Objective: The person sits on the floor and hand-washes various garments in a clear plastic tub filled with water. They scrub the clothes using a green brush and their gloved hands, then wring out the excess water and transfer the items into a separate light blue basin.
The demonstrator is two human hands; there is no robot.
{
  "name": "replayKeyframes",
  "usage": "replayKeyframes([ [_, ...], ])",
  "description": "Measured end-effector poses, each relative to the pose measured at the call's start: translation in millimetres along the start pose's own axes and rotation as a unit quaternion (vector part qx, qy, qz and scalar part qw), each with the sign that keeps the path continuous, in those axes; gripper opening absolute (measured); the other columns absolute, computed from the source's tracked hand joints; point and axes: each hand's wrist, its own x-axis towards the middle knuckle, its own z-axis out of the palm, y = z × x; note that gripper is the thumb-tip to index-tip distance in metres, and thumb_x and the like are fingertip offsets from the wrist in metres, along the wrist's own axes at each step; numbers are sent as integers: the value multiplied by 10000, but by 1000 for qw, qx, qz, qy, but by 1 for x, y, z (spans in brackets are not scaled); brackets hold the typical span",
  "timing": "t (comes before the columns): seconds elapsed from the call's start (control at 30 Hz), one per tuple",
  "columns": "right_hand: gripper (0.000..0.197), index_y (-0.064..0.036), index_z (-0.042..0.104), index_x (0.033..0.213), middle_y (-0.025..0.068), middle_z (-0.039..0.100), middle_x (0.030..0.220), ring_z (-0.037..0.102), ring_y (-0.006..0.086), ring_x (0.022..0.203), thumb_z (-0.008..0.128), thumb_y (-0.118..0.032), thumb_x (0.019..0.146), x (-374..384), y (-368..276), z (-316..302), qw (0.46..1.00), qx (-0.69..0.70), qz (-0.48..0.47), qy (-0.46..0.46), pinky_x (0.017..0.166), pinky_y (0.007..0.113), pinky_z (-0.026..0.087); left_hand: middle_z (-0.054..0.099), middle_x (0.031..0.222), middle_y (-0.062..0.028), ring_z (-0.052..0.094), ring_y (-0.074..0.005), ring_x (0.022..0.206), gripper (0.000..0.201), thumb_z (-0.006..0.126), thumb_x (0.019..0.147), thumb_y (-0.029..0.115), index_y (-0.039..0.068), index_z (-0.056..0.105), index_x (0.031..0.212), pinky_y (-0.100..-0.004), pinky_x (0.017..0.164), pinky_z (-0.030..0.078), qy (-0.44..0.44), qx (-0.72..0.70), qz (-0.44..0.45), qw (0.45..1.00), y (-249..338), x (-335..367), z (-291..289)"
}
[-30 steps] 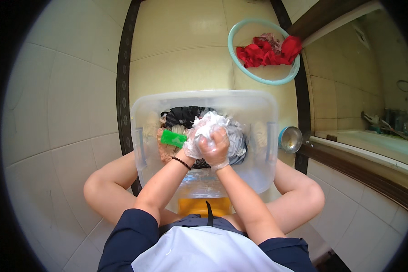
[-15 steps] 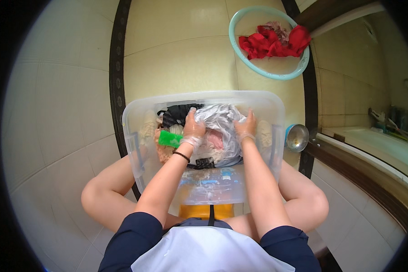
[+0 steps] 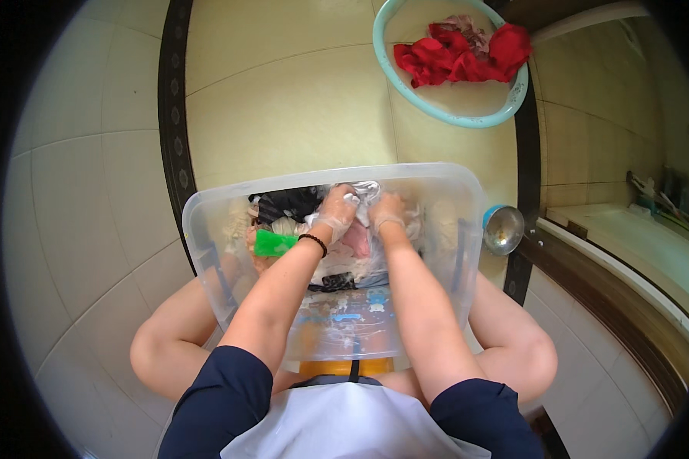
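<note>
Pale garment [image 3: 356,229]: bunched at the middle of the clear plastic tub [image 3: 452,252], lying on other laundry. My left hand [image 3: 335,213] is closed on its upper left part, fingers curled into the cloth. My right hand [image 3: 386,213] is closed on the same cloth just beside it; the two hands are almost touching. Both wear thin clear gloves. A black band [image 3: 314,242] sits on my left wrist.

In the tub, left of my left hand: a green scrub brush [image 3: 274,243], and a dark garment [image 3: 287,205] behind it toward the far wall. Whether the tub holds water I cannot tell.

The tub stands on the floor between my knees. Floor [image 3: 283,107]: large glossy cream tiles, crossed by two dark patterned border strips, one left of the tub, one right.

Farther out, well apart from the tub: a light teal basin [image 3: 406,92] holding red cloth [image 3: 459,57]. Just right of the tub, a small steel bowl [image 3: 504,229] on the right-hand dark strip. At far right, a raised pale ledge [image 3: 635,245] with small items, too blurred to identify.
</note>
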Motion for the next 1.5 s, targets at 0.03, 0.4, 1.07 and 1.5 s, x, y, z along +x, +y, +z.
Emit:
replayKeyframes([
  [0.03, 310, -52, 609, 1059, 158, 466, 1293, 474, 335, 1153, 529, -123, 769, 1, 9, 15, 996, 56, -53, 44, 959, 421, 396, 576, 1083, -144, 543, -312, 1024, 341, 578, 777, 243, 105, 557, 1088, -381, 857, 442, -20, -120, -79, 989, 9, 4, 3],
  [0.4, 122, -26, 568, 726, 154, 596, 781, 537, 352, 803, 512, -54, 621, -180, -27, -17, 755, 338, -535, 171, 738, 426, 437, 652, 995, -121, 629, -253, 884, 400, 473, 927, 380, 23, 603, 1051, -372, 834, 501, -265, -778, -244, 515, 35, -78, -66],
  [1.07, 128, -53, 581, 779, 131, 601, 755, 587, 295, 643, 547, -168, 824, -103, 26, -49, 784, 17, -426, 451, 550, 382, 501, 601, 903, -12, 570, -106, 843, 225, 629, 858, 193, 52, 567, 1021, -224, 747, 449, 34, -488, 17, 872, 62, -127, -83],
  [1.5, 816, -53, 327, 1358, 154, 430, 1339, 403, 283, 1243, 659, -431, 715, -27, 0, -1, 977, -137, -155, 54, 1042, 436, 280, 370, 1388, -154, 322, -298, 1298, 499, 571, 795, 353, 127, 511, 1236, -400, 1075, 251, 34, 400, 163, 901, -9, -53, -34],
])
